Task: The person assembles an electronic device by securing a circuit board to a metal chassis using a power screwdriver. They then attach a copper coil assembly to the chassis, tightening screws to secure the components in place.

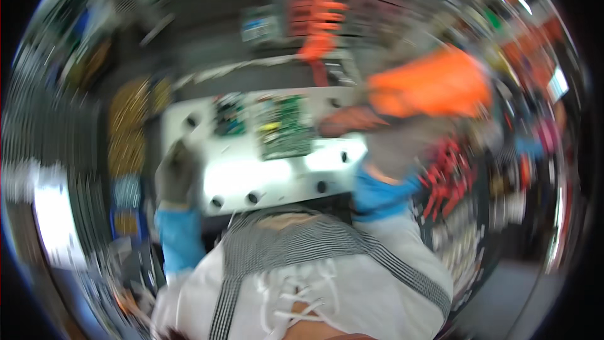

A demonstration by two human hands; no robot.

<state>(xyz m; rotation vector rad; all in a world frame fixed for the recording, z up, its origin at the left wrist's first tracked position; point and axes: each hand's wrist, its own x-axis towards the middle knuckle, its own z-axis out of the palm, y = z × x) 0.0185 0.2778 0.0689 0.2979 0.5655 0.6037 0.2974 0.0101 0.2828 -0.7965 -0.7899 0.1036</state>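
A white plate (242, 198) with several dark round spots lies in front of me. On it sit a large green circuit board (288, 141) and a smaller circuit board (230, 116) to its left. My left hand (176, 173), in a grey glove, rests at the plate's left edge; motion blur hides how its fingers lie. Beyond the plate's right part, my gloved right hand (399, 145) is closed around a bulky orange tool (434, 85). Its darker, reddish narrow end points left over the plate. Blur hides the tool's exact kind.
An orange coiled hose (324, 9) hangs beyond the plate, with reddish bins (302, 12) behind it. Red-handled items (447, 179) lie close right of my right hand. Brownish-yellow packed pieces (129, 126) stand at the left. A small whitish box (259, 27) sits farther back.
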